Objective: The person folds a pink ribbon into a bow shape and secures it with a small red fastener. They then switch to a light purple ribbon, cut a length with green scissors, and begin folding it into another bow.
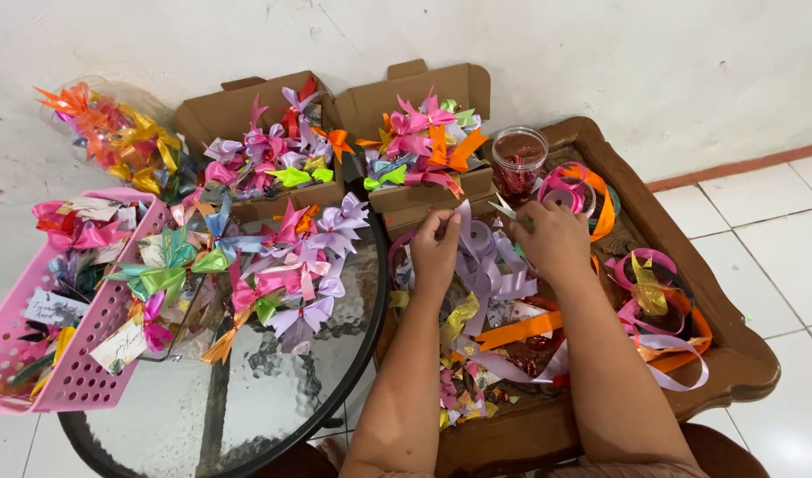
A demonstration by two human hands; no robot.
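A: Where is the lilac ribbon (487, 265)?

B: Over the wooden tray (733, 354), near its far left part, between the two hands. It loops and folds there, above a litter of scraps.

A: And the hands?

B: The left hand (435, 250) pinches the ribbon's upper left loop, fingers narrow and closed on it. The right hand (554, 239) is curled, fingers closed, at the ribbon's right side. Something thin and pale pokes out beside it, perhaps scissors; I cannot tell.

A: How would that ribbon handle?

B: Light and thin, I judge, with a glossy face that likely slips between fingers. It looks springy enough to hold a loop yet soft enough to crease. Best taken at a fold, pinched flat, not by a loose tail.

A: What lies around?

B: A clear cup (519, 159) at the tray's far edge, pink and orange rolls (572, 190) right of it. Far left of those, two cardboard boxes (246, 119) full of finished bows. Left, a glass table (273, 389) carries more bows (304, 265) and a pink basket (69, 372).
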